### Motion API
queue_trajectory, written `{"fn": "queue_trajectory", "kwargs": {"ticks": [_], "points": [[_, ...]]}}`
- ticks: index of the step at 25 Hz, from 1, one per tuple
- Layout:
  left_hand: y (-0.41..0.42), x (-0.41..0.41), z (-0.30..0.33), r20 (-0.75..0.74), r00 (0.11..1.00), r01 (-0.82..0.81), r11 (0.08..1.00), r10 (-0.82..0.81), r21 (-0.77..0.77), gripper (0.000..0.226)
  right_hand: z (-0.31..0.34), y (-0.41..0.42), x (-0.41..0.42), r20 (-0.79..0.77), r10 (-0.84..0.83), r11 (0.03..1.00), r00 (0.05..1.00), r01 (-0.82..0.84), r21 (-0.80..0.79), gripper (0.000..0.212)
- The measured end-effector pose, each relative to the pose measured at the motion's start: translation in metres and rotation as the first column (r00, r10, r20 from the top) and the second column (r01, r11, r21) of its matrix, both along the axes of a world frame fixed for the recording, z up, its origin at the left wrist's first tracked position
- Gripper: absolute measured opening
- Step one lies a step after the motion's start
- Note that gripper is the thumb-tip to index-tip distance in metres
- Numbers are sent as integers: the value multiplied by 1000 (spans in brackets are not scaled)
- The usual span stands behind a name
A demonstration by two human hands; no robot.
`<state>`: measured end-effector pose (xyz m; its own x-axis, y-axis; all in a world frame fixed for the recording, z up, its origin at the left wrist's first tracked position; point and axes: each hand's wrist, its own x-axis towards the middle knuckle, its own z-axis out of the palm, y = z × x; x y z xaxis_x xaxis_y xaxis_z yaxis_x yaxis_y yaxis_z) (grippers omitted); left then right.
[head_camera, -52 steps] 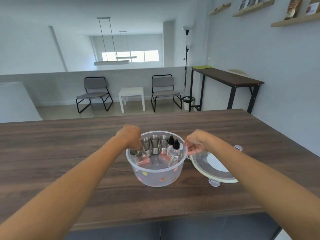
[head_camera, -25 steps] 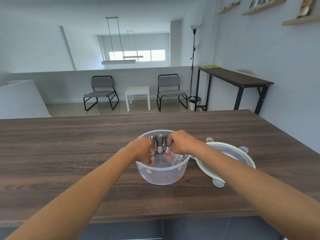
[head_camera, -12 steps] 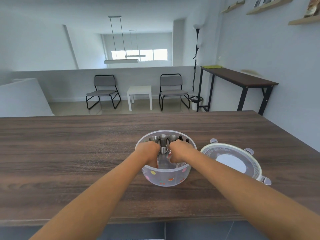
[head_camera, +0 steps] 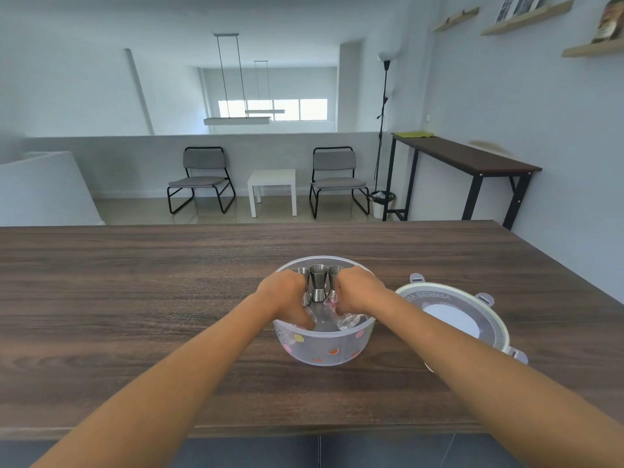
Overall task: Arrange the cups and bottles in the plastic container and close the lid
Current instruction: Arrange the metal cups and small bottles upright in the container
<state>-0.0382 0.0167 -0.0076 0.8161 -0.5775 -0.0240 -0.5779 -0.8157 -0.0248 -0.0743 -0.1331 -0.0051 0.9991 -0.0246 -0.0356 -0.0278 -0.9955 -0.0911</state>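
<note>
Both hands reach down into the tub [head_camera: 324,349], fingers curled inside it. The left hand [head_camera: 282,297] is bent over the left part of the tub, its fingertips low against the near wall; what it grips, if anything, I cannot tell, since the fingers hide it. The right hand [head_camera: 359,292] is curled over the right part, above a clear glass [head_camera: 347,320] lying tilted near the bottom; whether it grips the glass cannot be told. Between the two hands stand three steel cups [head_camera: 318,282] in a row along the far side, upright, long axis vertical, mouths up; each is hourglass-shaped, and the middle one shows whole while the outer two are partly covered by the hands. The tub is round, translucent plastic with coloured dots on its wall, open at the top, mouth up, and sits on the dark wood table [head_camera: 135,298] near its front edge. The lid [head_camera: 452,315] lies flat on the table just right of the tub, apart from it: round, pale-rimmed, with a white centre and clip tabs around its edge, partly under the right forearm.
</note>
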Motion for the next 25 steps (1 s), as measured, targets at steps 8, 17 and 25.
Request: {"fn": "queue_trajectory", "kwargs": {"ticks": [8, 17, 25], "points": [[8, -4, 5, -56, 997, -61, 997, 59, -43, 48, -10, 5, 2, 85, -32, 999, 996, 31, 14, 19], [10, -11, 8, -122, 989, -95, 991, 83, -92, 45, -10, 10, 4, 121, -3, 999, 993, 10, -53, 18], [2, -10, 10, -174, 983, -73, 995, 60, -69, 37, 10, -32, -14, 302, -247, 940, 921, 151, 306, 28]]}}
